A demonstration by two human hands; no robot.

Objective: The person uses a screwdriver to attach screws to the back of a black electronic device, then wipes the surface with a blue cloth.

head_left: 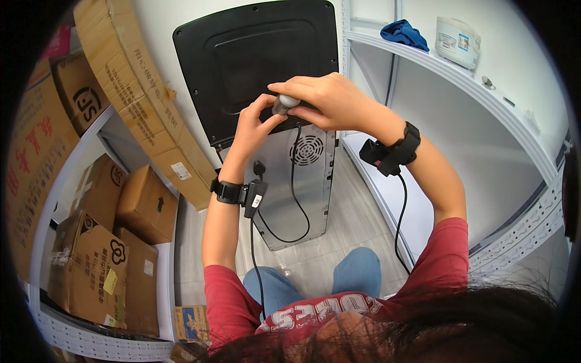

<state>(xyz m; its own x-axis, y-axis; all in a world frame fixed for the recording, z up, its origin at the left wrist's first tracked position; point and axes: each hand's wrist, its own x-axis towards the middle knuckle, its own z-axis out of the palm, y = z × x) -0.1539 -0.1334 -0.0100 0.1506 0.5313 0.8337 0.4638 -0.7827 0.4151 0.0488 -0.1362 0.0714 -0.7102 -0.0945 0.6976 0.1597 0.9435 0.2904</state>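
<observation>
Between my two hands is a small greyish cylinder with a pale rounded cap; its exact kind is not clear. My left hand grips its lower left side between thumb and fingers. From the right, my right hand closes on the capped end with thumb and fingertips. Both hands are raised before the back of a tall appliance, with a black upper panel and a grey metal lower casing. A black power cord loops down that casing, its plug hanging near my left wrist.
Shelving on the left bears several cardboard boxes, and a long upright carton leans beside the appliance. On the right, a white shelf unit holds a blue cloth and a white rice cooker. Cables trail from both wrist straps.
</observation>
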